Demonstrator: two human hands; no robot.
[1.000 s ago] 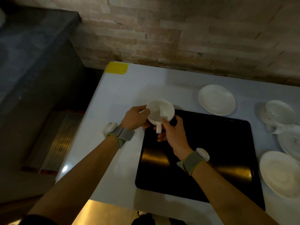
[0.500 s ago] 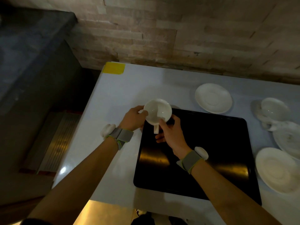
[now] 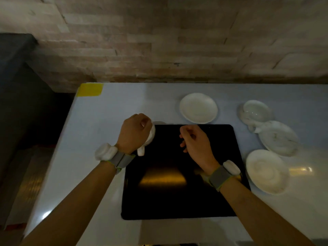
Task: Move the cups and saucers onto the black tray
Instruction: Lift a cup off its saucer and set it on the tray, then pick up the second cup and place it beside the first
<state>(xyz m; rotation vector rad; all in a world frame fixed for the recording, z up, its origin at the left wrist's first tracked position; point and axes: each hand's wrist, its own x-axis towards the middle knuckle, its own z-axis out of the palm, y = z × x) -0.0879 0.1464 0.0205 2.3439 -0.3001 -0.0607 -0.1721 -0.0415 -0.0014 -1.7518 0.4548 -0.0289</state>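
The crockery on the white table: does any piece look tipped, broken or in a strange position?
Nothing looks broken or spilled. One cup at the far right rests partly against a marbled saucer, so it may sit tilted; blur prevents certainty. The left hand holds another cup at the black tray's far left corner.

place: café or kitchen counter | cues: brick wall (image 3: 159, 41); white counter (image 3: 106, 107); saucers (image 3: 198, 108); black tray (image 3: 177, 192)

L hand (image 3: 135, 133) clenched, R hand (image 3: 195, 142) loose

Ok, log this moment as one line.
left hand: holds cup at black tray far-left corner | right hand: empty over tray | three saucers, second cup: on table
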